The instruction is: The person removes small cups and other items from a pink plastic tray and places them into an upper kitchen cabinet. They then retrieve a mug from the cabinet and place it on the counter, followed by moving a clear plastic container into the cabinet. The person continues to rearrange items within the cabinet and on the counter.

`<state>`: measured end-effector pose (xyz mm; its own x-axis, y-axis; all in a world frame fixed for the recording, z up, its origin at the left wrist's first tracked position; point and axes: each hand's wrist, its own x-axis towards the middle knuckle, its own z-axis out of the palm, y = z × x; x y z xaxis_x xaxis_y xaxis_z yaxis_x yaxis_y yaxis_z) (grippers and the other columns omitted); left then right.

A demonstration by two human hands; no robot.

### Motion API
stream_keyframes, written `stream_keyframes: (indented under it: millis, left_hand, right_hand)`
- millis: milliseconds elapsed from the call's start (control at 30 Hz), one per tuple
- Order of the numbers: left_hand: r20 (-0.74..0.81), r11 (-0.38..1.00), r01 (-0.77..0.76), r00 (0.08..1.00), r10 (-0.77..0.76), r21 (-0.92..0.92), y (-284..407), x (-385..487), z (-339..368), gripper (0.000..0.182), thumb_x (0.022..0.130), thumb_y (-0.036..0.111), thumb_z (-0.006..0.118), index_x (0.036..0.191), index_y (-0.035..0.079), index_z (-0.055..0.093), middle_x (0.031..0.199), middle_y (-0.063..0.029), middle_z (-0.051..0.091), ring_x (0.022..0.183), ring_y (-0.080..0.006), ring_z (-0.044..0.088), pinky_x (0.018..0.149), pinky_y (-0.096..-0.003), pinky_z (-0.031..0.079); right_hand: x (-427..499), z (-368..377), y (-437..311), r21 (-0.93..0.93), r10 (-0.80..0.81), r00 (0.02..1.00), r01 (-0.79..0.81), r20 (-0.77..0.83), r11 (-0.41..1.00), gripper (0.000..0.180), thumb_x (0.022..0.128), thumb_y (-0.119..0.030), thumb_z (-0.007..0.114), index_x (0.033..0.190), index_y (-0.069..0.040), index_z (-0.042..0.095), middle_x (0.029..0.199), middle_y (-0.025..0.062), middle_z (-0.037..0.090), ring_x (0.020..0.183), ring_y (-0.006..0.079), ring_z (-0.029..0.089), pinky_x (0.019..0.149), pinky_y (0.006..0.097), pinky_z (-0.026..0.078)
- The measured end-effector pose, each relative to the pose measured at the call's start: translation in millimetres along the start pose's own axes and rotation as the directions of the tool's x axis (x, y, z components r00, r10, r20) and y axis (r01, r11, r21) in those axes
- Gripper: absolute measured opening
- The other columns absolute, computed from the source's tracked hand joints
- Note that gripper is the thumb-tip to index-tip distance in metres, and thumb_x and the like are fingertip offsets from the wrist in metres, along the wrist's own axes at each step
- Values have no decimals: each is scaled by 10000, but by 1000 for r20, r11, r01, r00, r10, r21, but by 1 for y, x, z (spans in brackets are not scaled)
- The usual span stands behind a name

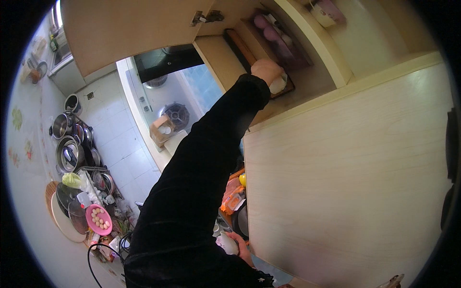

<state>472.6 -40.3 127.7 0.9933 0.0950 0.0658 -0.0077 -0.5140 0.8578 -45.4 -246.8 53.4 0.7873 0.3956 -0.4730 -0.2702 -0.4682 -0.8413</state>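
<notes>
My left arm in a black sleeve stretches up into an open wooden wall cabinet [212,48]. Inside it, my left hand [266,72] is curled over a whitish item [279,85], perhaps a bowl, at the end of a dark-rimmed tray [239,48]; the fingertips are hidden. Lower down, partly behind the left arm, my right hand [243,248] holds a white bowl with a pink pattern [227,243]. Beside the tray in the cabinet is a purple container [288,50] with round pink things in it.
A cabinet door [133,32] stands open over the gas stove [173,115]. Another pale door panel [345,172] fills the right. Steel pots [68,154] and a pink basket of eggs [99,219] stand along the left wall. An orange packet [232,199] lies below the arm.
</notes>
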Motion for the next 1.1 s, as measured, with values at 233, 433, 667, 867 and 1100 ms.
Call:
stream_keyframes:
  millis: [233, 433, 667, 867, 1100]
  left_hand:
    - [-22, 987, 161, 987, -161, -21, 4, 6, 3, 608, 778, 502, 592, 1078, -26, 626, 1179, -228, 540, 1089, -342, 538, 871, -363, 467]
    - [-173, 985, 32, 985, -2, 167, 8, -36, 10, 888, 655, 572, 722, 1229, -51, 457, 1197, -210, 486, 1131, -325, 484, 928, -348, 450]
    - [-84, 966, -13, 996, 36, 257, 15, -41, 5, 921, 580, 516, 778, 1229, -46, 444, 1201, -188, 494, 1147, -314, 476, 914, -346, 467]
    - [41, 956, -172, 985, 167, 239, 16, -36, 24, 849, 526, 505, 767, 1125, -51, 532, 1128, -213, 567, 1098, -335, 542, 903, -390, 473]
    - [-49, 967, -131, 988, 144, 218, 15, 0, 56, 877, 570, 495, 795, 1182, -47, 478, 1151, -177, 546, 1136, -309, 499, 943, -375, 426]
  right_hand:
    - [9, -4, -14, -48, -48, 998, 46, -32, 998, 780, 763, -118, 764, 1388, -93, 298, 1330, 177, 425, 1179, 271, 487, 1003, 395, 390]
    - [20, -7, -7, 69, -63, 997, 59, 55, 996, 718, 811, -49, 700, 1395, -149, 294, 1368, 185, 386, 1247, 297, 430, 1068, 417, 321]
    - [23, -10, 2, -46, -75, 996, 77, 58, 996, 746, 771, -57, 740, 1381, -89, 312, 1312, 190, 448, 1189, 265, 489, 1011, 383, 392]
    - [16, -5, 5, 92, -97, 995, 94, 23, 991, 658, 844, -27, 654, 1397, -162, 324, 1366, 178, 388, 1243, 264, 423, 1057, 372, 333]
    - [9, -11, 15, 17, 62, 998, -62, -28, 998, 681, 830, -181, 702, 1376, -39, 321, 1369, 178, 409, 1233, 270, 449, 1036, 403, 361]
